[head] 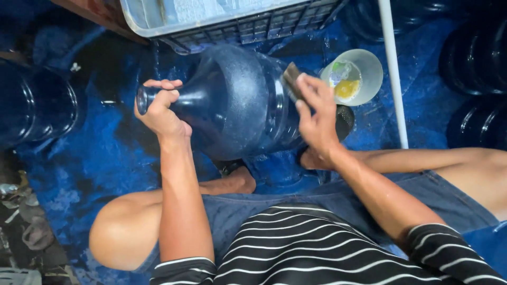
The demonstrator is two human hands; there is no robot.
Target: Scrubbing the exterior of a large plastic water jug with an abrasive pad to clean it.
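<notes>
A large dark blue water jug (237, 100) lies on its side in front of me, its neck pointing left. My left hand (161, 108) is closed around the jug's neck near the mouth. My right hand (317, 113) presses a dark scrubbing pad (292, 79) against the jug's wide body near its base. My bent knees and feet sit under the jug on the wet blue floor.
A pale plastic cup (353, 76) holding yellow and green bits stands right of the jug. A white pipe (393, 74) runs down beside it. A dark crate (248, 29) with a grey tub sits behind. More blue jugs lie at far left (37, 103) and right (475, 58).
</notes>
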